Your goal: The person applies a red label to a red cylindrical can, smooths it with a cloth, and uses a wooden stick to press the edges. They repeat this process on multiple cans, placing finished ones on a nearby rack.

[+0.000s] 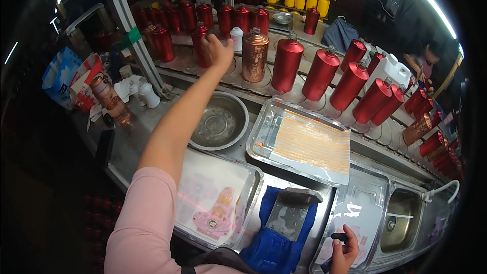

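Observation:
My left hand [218, 51] reaches out to a red metallic bottle [199, 45] on the conveyor, its fingers at the bottle's shoulder; whether they grip it is hidden by the hand. A white bottle [236, 39] and a copper-coloured embossed bottle [255, 57] stand just right of it. My right hand [345, 249] is low at the right, fingers curled, with a black covering on one finger; its grasp is unclear. Beneath it lies a tray [374, 213] with printed sheets. Left of that, a metal block [290, 213] rests on a blue cloth [272, 251].
A steel basin [243, 121], a tray [253, 152] of gold-striped sheets and another tray [258, 182] with printed transfers cover the bench. A sink [403, 217] with a white tap [441, 192] is at right. Red bottles [288, 62] line the conveyor. A co-worker [424, 62] is at far right.

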### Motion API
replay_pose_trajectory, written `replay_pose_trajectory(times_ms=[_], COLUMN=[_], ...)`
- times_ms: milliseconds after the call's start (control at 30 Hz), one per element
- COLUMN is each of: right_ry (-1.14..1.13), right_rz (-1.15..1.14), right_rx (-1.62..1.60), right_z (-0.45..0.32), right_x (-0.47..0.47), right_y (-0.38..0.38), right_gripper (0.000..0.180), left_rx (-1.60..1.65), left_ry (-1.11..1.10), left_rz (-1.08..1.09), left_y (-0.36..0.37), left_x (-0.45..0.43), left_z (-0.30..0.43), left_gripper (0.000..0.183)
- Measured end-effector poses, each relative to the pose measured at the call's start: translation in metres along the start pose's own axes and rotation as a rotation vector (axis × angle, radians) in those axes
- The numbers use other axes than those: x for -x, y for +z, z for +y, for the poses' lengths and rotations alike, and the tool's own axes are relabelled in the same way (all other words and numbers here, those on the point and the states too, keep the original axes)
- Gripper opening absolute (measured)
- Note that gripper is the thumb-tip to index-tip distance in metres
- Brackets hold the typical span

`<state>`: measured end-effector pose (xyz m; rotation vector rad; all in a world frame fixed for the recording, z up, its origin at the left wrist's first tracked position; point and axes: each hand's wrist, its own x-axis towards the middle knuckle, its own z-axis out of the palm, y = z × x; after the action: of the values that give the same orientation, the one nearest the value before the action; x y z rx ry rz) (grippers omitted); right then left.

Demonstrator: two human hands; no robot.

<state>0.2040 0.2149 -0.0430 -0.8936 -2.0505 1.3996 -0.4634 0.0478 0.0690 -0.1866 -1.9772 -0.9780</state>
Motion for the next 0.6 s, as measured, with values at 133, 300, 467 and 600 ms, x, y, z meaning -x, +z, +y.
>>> replay_pose_trajectory(times_ms=[133, 300, 467, 600], right_ry=[0.016, 0.012, 0.025, 0.013], right_rz=[-0.039, -0.058, -0.066, -0.015], right_rx=[-0.012, 0.006, -0.044, -0.088], right_z=[0.000, 0.000, -0.005, -0.032], right_x=[-0.020, -0.020, -0.019, -0.017], right_y=[0.003, 0.011, 0.018, 0.014], right_gripper=[0.050, 0.050, 0.049, 0.048], left_rx=[-0.152, -0.065, 0.010, 0.472], left_ry=[-0.104, -0.173, -0.002, -0.001], left_rz=[0.012, -0.326, -0.163, -0.325], left_y=[-0.003, 0.024, 0.019, -0.062], left_x=[-0.065, -0.074, -0.045, -0.014], left_z=[-0.019, -0.037, -0.033, 0.008], left_gripper=[0.084, 0.102, 0.085, 0.071])
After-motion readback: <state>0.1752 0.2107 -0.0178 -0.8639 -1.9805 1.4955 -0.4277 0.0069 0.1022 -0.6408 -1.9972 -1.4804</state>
